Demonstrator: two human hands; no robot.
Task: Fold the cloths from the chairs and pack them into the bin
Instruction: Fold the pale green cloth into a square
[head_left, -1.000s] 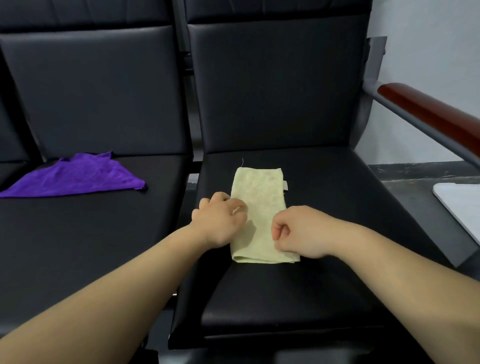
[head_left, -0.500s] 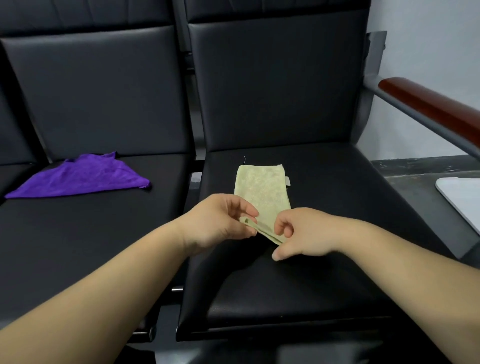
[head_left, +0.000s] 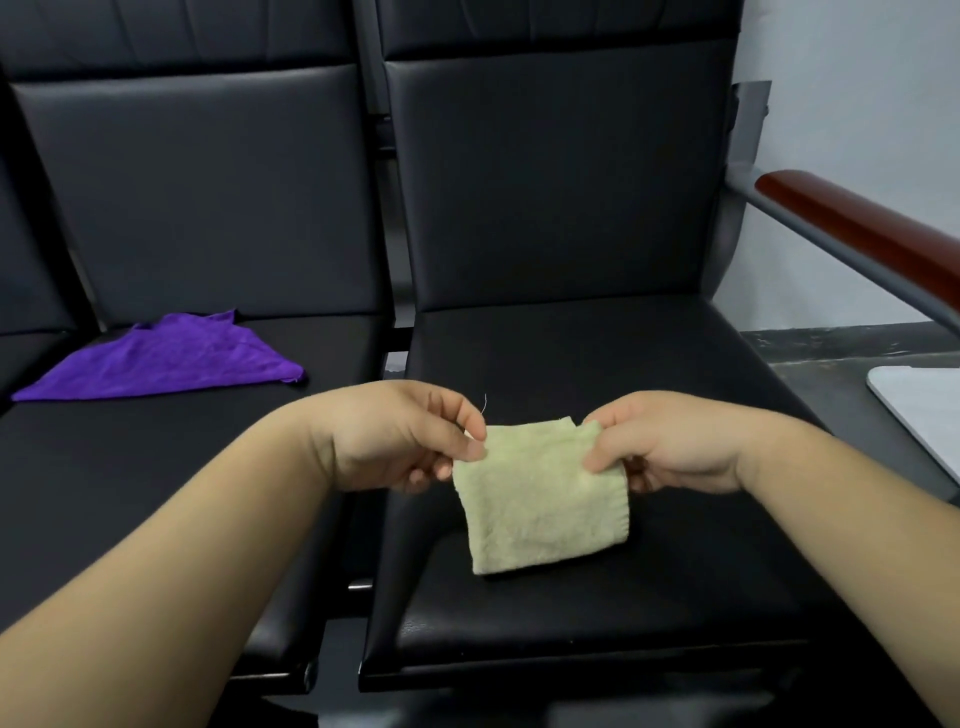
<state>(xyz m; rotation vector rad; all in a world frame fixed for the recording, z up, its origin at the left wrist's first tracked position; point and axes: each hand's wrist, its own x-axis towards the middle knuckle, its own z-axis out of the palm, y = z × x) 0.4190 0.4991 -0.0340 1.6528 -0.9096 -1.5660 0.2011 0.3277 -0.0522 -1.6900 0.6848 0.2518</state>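
A pale green cloth (head_left: 543, 499), folded into a small square, hangs above the right chair's black seat (head_left: 597, 613). My left hand (head_left: 405, 441) pinches its upper left corner and my right hand (head_left: 660, 447) pinches its upper right corner. Its lower edge sits close to the seat; I cannot tell whether it touches. A purple cloth (head_left: 161, 358) lies spread and unfolded on the left chair's seat (head_left: 130, 467), well left of both hands.
Black chair backs rise behind both seats. A red-brown armrest (head_left: 857, 234) on a grey bar runs along the right. A white object's edge (head_left: 919, 410), only partly in view, shows at the far right. Dark floor lies beyond the right seat.
The long green strip lay flat on the seat; both hands took its near end, folded it over in half and lifted it by the top corners toward me.
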